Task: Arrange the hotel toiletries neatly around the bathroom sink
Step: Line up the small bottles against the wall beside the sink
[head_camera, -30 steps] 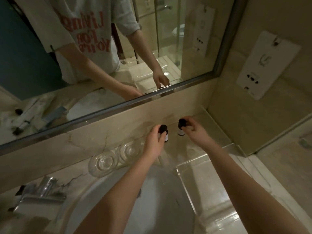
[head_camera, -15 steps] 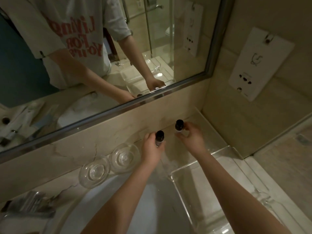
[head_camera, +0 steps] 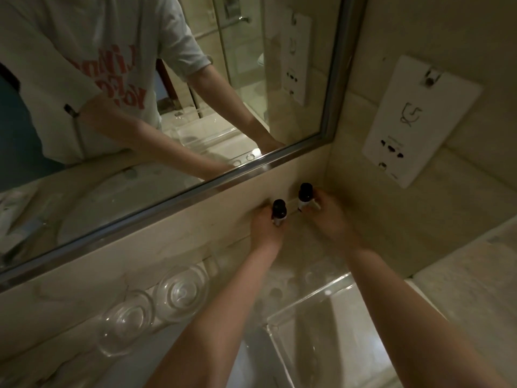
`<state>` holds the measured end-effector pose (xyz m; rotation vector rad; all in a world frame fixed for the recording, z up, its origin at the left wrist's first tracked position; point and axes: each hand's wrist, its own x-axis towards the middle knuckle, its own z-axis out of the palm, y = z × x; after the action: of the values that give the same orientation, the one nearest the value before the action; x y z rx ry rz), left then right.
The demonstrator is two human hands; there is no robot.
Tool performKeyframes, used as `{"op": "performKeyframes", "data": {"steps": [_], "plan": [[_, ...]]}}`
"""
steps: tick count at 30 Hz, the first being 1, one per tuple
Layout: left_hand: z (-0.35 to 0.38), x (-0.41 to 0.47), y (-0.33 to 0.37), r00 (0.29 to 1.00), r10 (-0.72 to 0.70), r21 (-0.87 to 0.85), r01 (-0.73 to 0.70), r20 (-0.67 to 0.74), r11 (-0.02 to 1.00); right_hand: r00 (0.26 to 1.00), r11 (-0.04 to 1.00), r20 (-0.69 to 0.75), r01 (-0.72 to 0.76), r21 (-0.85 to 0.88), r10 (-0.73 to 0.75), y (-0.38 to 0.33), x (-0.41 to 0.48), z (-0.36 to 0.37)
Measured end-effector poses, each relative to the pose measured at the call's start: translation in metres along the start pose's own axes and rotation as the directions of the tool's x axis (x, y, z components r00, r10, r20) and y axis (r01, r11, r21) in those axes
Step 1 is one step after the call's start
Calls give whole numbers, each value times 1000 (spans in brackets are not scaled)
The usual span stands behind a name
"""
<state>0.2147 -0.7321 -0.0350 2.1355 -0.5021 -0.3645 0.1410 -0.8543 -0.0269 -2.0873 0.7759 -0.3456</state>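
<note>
Left bottle (head_camera: 279, 212) and right bottle (head_camera: 305, 196) are the two toiletries we hold, both small, pale-bodied and dark-capped. Both are upright, side by side but apart, at the back of the tabletop (head_camera: 293, 243) close to the low wall under the mirror. The right one sits nearer the corner. We cannot tell whether their bases touch the stone.

Our left grip (head_camera: 264, 228) is clamped on the left bottle. It comes from the bottle's left, its fingers wrap the lower body, and the cap stands clear above them. Our right grip (head_camera: 328, 217) pinches the right bottle from its right side, fingertips on the pale body below the cap.

We count two bottles, one per grip. Left of our left arm lie two round glass dishes, the nearer dish (head_camera: 126, 320) and the farther dish (head_camera: 181, 289), just beside each other along the back wall. Between and beneath our forearms sits one clear tray (head_camera: 307, 299), its rim catching the light. The white basin (head_camera: 246, 368) shows at the lower edge, left of the tray.

The tabletop is pale veined marble, and the same stone covers the walls. The light is dim and yellowish. One wide mirror (head_camera: 251, 79) in a metal frame (head_camera: 195, 191) runs above the low wall. It reflects a white T-shirt with red lettering, both arms, the tray and a glass partition. On the right-hand wall hangs one white socket panel (head_camera: 419, 119).
</note>
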Motion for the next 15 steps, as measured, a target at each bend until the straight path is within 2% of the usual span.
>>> {"op": "performKeyframes", "data": {"steps": [4,7,10,15], "plan": [[5,-8,-4,995,-64,-47,61,-71,997,999,999,-18,-29,26,29,3,-2,4],[7,-12,-4,990,-73,44,78,-119,996,997,998,-65,-48,-32,46,9,0,9],[9,-10,2,989,-84,57,92,-121,994,993,996,-112,-38,-80,29,14,4,11],[12,1,13,996,-21,64,26,-88,998,991,997,-131,-43,-59,35,17,3,13]]}}
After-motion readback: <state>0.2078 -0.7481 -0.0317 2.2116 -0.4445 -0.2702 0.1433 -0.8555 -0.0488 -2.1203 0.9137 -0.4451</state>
